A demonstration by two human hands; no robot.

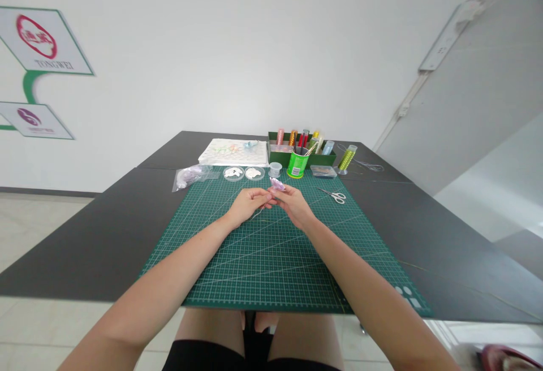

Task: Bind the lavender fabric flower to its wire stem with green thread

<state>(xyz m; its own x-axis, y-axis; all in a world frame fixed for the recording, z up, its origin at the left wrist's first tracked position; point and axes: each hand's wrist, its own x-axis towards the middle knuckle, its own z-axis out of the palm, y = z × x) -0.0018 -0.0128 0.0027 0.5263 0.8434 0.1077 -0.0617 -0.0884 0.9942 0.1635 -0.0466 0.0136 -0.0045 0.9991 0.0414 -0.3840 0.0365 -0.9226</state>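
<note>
Over the green cutting mat (254,263), my two hands meet at the fingertips. My right hand (296,205) is closed on a small pale purple flower-like piece (277,184), which pokes up above the fingers. The fingers of my left hand (247,203) pinch just below it, where a thin pale strand (257,213) hangs toward the mat. Whether that strand is thread or wire is too small to tell. To the right of my right hand lies a pair of white-handled scissors (338,197). Two round dishes of white pieces (233,173) stand beyond my left hand.
A green can of tools (297,164) stands before a dark green box (271,138) with several coloured tubes. A tube of yellow-green material (347,158) is beside it. Further left are a stack of paper (216,153), a plastic bag (189,177) and a small clear tub (275,169).
</note>
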